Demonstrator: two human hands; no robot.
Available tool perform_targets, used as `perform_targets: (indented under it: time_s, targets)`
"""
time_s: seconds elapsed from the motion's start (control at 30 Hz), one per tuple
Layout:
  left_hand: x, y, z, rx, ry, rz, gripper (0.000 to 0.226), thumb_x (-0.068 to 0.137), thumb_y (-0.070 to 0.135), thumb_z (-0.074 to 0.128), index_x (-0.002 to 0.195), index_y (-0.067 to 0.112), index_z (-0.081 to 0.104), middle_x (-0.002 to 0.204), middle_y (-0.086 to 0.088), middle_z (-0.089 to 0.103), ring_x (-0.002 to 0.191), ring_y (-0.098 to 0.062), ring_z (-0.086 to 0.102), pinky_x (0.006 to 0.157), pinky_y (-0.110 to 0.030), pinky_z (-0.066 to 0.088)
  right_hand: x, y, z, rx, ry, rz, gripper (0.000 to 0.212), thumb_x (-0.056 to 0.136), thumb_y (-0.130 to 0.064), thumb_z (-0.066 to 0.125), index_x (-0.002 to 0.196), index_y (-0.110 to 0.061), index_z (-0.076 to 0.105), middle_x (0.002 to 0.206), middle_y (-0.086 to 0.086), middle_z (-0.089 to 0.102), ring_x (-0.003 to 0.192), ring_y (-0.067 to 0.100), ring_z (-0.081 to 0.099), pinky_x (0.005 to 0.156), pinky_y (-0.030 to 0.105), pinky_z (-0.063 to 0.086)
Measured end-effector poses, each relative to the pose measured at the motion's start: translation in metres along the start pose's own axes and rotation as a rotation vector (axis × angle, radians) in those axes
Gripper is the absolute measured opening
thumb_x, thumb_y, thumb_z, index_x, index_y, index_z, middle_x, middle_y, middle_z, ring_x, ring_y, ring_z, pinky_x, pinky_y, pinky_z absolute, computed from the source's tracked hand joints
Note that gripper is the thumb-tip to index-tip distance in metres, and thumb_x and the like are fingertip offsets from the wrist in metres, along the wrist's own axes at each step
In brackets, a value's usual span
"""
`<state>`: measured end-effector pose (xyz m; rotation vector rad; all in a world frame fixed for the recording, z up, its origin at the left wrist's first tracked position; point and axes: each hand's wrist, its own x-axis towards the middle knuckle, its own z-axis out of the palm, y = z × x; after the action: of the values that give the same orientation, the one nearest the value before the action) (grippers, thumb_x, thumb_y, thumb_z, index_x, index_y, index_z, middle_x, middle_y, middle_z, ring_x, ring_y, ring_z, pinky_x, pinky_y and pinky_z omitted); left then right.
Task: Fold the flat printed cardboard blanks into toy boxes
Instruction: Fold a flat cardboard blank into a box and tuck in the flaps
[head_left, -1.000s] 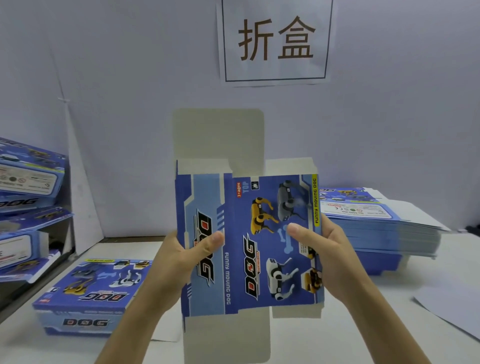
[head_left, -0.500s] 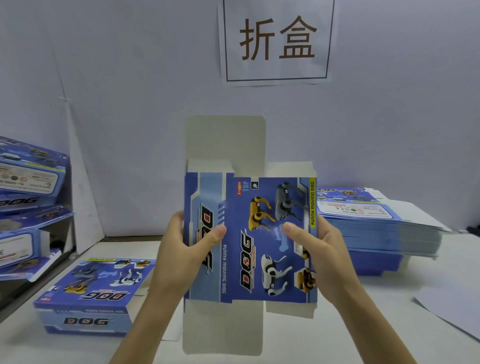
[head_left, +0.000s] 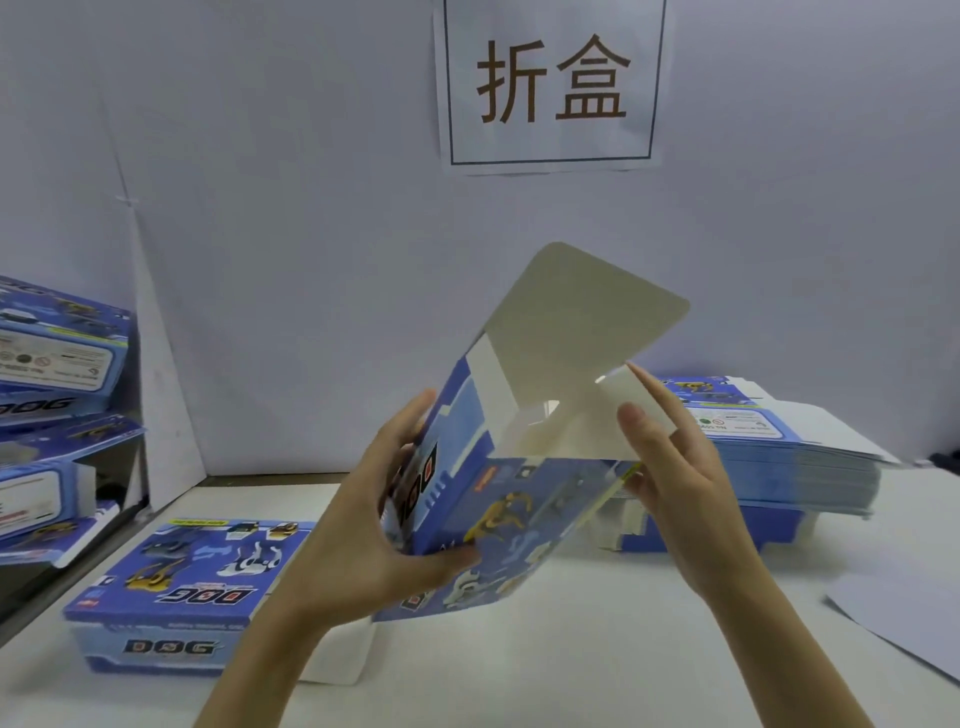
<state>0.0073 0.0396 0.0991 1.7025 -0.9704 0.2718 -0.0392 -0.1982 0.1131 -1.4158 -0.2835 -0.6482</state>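
Above the white table (head_left: 597, 665), between both hands, the blue box (head_left: 519, 514) hangs opened into a tube (its pale top flap (head_left: 582, 312) raised). The left hand (head_left: 358, 525) grips its left wall; the right hand (head_left: 680, 493), fingers straight, presses its right side.

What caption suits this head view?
The left hand grips a half-opened toy box; the right hand touches its side with straight fingers.

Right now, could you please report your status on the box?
Left hand grips box, right hand flat against its side. Box squared open, top flap up. Nothing blocking hands.
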Motion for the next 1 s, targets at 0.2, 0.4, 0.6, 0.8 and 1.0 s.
perform_targets:
  time_s: [0.2, 0.4, 0.6, 0.8, 1.0]
  targets:
    - [-0.002, -0.004, -0.003, 0.127, -0.094, -0.037, 0.088, 0.068, 0.009, 0.085, 0.131, 0.044, 0.035, 0.119, 0.029, 0.05, 0.117, 0.002, 0.05, 0.075, -0.005, 0.048, 0.0, -0.012, -0.011, 0.034, -0.019, -0.128, 0.025, 0.079, -0.047, 0.07, 0.09, -0.025, 0.076, 0.087, -0.009, 0.072, 0.084, 0.009, 0.065, 0.079, 0.021, 0.051]
    - [-0.001, -0.004, 0.004, 0.324, -0.04, 0.024, 0.092, 0.061, 0.01, 0.088, 0.122, 0.051, 0.033, 0.118, 0.027, 0.048, 0.111, 0.009, 0.048, 0.082, 0.001, 0.037, 0.001, -0.012, -0.014, 0.072, -0.073, 0.3, 0.038, 0.072, -0.032, 0.071, 0.081, 0.004, 0.073, 0.088, 0.009, 0.072, 0.074, 0.021, 0.066, 0.066, 0.028, 0.052]
    - [0.001, -0.005, 0.021, 0.359, -0.101, 0.118, 0.083, 0.063, 0.024, 0.082, 0.126, 0.047, 0.033, 0.123, 0.033, 0.045, 0.116, 0.004, 0.049, 0.097, -0.018, 0.04, 0.003, -0.011, -0.012, 0.14, 0.043, 0.76, 0.024, 0.085, -0.025, 0.062, 0.09, -0.003, 0.072, 0.072, 0.011, 0.07, 0.053, 0.023, 0.065, 0.05, 0.023, 0.051]
    - [0.0, -0.008, 0.007, 0.09, 0.076, -0.019, 0.085, 0.063, 0.027, 0.08, 0.125, 0.063, 0.036, 0.114, 0.033, 0.053, 0.111, 0.003, 0.053, 0.072, -0.007, 0.049, 0.005, -0.02, -0.024, 0.037, 0.01, 0.352, 0.048, 0.075, -0.037, 0.066, 0.12, -0.02, 0.064, 0.106, 0.005, 0.073, 0.088, 0.026, 0.072, 0.075, 0.038, 0.06]
    - [0.001, 0.0, 0.013, 0.157, 0.037, 0.009, 0.082, 0.062, 0.032, 0.082, 0.127, 0.053, 0.037, 0.115, 0.032, 0.051, 0.114, 0.002, 0.051, 0.072, -0.008, 0.05, 0.0, -0.008, -0.008, -0.66, 0.196, -0.182, 0.038, 0.089, -0.004, 0.064, 0.121, -0.022, 0.066, 0.075, 0.01, 0.073, 0.07, 0.029, 0.068, 0.071, 0.038, 0.057]
